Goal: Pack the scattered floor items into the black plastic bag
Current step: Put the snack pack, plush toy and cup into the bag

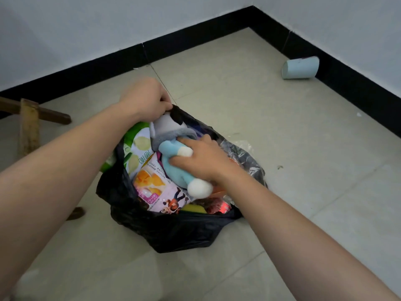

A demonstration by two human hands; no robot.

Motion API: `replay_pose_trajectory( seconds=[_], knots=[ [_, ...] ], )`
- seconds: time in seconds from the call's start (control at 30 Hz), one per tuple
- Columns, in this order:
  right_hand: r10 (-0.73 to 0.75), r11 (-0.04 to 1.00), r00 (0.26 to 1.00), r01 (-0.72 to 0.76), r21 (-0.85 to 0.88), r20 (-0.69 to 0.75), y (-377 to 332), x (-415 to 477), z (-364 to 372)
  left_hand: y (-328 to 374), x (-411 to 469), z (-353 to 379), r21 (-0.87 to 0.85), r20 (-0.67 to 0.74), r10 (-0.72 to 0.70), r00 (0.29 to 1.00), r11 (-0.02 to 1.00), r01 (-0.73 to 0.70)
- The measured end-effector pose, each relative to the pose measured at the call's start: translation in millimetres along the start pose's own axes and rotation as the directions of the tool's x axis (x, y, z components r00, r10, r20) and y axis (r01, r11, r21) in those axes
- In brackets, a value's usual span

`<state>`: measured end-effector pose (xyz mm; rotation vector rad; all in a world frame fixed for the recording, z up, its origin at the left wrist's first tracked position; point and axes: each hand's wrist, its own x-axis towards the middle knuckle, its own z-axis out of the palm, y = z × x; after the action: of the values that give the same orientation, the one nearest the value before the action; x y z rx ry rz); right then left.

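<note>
Bare tiled room corner (249, 17), indoors

Beige tiled floor (282, 131) meets white walls (65, 29) with black skirting (108, 64).

One black bag (173, 231), one plush toy (173, 157), two visible snack packets, one pale blue cup (300, 67), two hands.

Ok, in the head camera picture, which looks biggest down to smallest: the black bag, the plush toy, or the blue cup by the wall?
1. black bag
2. plush toy
3. blue cup, though it lies farther away, so it may only look smaller than the toy.
</note>
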<state>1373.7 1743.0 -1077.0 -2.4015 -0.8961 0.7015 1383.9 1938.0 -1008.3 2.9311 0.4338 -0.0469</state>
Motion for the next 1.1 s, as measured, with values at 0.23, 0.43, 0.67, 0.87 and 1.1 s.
replay_pose_trajectory(
  seconds=[0.23, 0.43, 0.67, 0.87, 1.1],
  knots=[
    [0.041, 0.999, 0.998, -0.042, -0.016, -0.050, -20, 5, 8, -3, -27, 23, 0.168, -0.106, 0.051, 0.993, 0.985, -0.033],
    [0.191, 0.575, 0.972, 0.005, 0.818, -0.140, 59, -45, -67, -1, -33, 26, 0.239, -0.119, 0.091, 0.989, 0.969, -0.060],
    [0.691, 0.602, 0.702, -0.690, 0.403, 0.170, 146, -85, -10, 66, -52, 23, 0.301, -0.194, 0.286, 0.938, 0.928, -0.221],
    [0.677, 0.601, 0.717, -0.668, 0.439, 0.165, 155, -94, -14, 118, -85, 52, 0.234, 0.264, 0.455, 0.851, 0.825, -0.514],
    [0.677, 0.461, 0.735, -0.374, 0.805, -0.046, 150, -92, -49, 108, -79, 76, 0.453, 0.371, 0.382, 0.846, 0.721, -0.524]
  ],
)
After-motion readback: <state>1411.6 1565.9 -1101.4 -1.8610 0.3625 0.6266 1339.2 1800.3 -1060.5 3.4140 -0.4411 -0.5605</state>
